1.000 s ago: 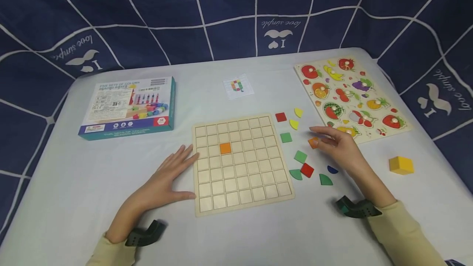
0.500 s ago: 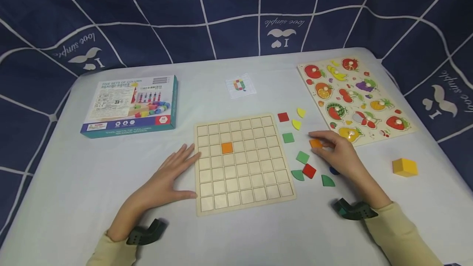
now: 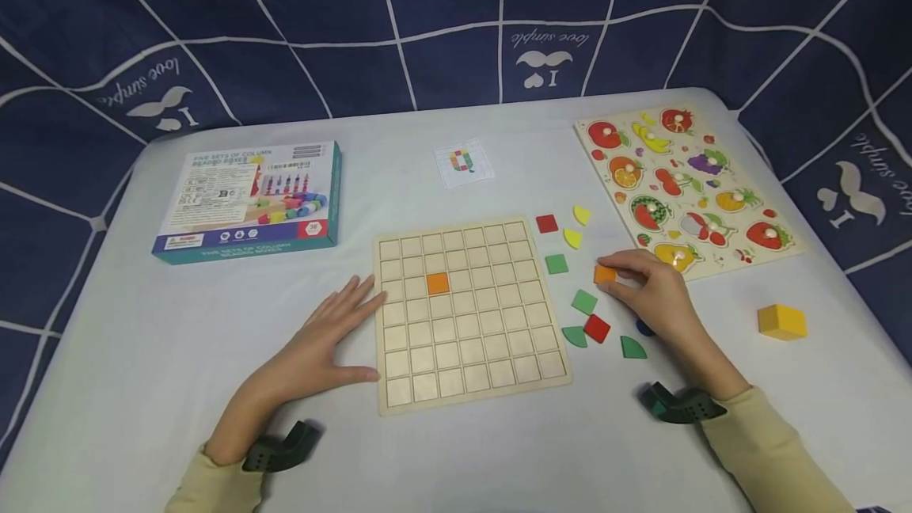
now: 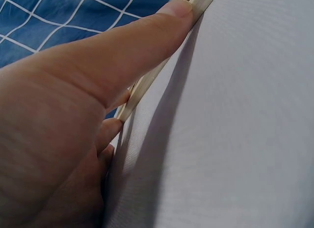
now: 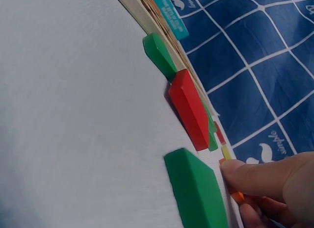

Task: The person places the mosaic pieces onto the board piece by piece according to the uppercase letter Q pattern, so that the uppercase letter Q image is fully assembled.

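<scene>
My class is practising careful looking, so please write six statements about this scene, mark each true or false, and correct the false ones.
1. The right hand holds an orange tile. True.
2. The left hand touches the board. True.
3. Three tiles lie on the board. False: only one does, a second orange tile.
4. The card lies between the box and the puzzle. True.
5. In the head view, the box is to the right of the board. False: it is to the left.
6. The yellow block rests on the puzzle. False: the yellow block is on the table, apart from the puzzle.
</scene>
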`<action>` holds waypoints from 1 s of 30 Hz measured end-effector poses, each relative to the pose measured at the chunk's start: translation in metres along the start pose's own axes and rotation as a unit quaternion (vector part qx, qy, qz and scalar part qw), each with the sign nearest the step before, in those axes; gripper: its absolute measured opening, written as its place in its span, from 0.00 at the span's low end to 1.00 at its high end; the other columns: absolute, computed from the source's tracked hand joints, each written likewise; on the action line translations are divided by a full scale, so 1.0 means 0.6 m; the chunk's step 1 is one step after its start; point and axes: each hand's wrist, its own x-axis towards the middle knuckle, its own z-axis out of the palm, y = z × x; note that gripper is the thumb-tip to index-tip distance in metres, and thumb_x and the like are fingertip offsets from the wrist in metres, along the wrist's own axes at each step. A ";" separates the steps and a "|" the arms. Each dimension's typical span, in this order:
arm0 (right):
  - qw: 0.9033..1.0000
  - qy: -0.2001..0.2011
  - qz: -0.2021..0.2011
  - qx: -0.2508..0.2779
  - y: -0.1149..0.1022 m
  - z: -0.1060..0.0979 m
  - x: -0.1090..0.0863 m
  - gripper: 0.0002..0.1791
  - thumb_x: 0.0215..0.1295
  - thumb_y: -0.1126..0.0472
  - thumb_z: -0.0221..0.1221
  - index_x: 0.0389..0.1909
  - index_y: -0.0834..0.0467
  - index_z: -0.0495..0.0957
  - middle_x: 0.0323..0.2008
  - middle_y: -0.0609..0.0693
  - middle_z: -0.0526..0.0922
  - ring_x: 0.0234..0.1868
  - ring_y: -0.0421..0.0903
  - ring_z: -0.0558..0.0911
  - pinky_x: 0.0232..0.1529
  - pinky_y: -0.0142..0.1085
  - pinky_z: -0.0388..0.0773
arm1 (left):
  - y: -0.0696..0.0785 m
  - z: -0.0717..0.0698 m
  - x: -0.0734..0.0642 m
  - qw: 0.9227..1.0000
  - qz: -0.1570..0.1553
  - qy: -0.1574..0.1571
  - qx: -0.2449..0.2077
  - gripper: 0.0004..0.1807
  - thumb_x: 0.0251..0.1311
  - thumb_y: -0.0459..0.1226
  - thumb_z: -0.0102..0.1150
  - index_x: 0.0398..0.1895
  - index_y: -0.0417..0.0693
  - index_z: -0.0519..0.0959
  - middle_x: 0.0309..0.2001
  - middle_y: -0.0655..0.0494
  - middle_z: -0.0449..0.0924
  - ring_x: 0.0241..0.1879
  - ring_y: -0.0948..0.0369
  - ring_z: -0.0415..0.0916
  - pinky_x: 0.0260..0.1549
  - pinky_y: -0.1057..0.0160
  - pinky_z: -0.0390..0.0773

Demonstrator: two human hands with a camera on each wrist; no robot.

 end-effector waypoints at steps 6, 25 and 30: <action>1.000 0.003 -0.001 -0.007 0.000 0.003 0.005 0.15 0.53 0.68 0.67 0.45 0.60 0.83 0.42 0.52 0.80 0.45 0.49 0.75 0.40 0.25 0.69 | -0.001 -0.004 0.002 1.000 -0.001 0.002 0.001 0.57 0.36 0.56 0.73 0.72 0.53 0.57 0.73 0.53 0.41 0.71 0.54 0.31 0.65 0.48 0.35; 0.999 0.017 -0.021 0.028 -0.029 0.002 0.002 0.14 0.52 0.65 0.69 0.41 0.59 0.84 0.39 0.50 0.82 0.41 0.45 0.76 0.40 0.26 0.74 | 0.002 0.004 -0.005 1.000 -0.008 0.000 -0.007 0.56 0.37 0.56 0.73 0.71 0.53 0.57 0.73 0.54 0.42 0.71 0.54 0.32 0.65 0.46 0.36; 0.996 0.007 -0.072 0.059 -0.082 0.008 0.023 0.15 0.48 0.69 0.70 0.40 0.61 0.84 0.38 0.48 0.82 0.43 0.43 0.77 0.47 0.36 0.76 | -0.001 0.002 -0.002 1.000 -0.001 0.005 -0.004 0.56 0.36 0.55 0.74 0.72 0.53 0.57 0.73 0.54 0.42 0.71 0.54 0.32 0.65 0.46 0.37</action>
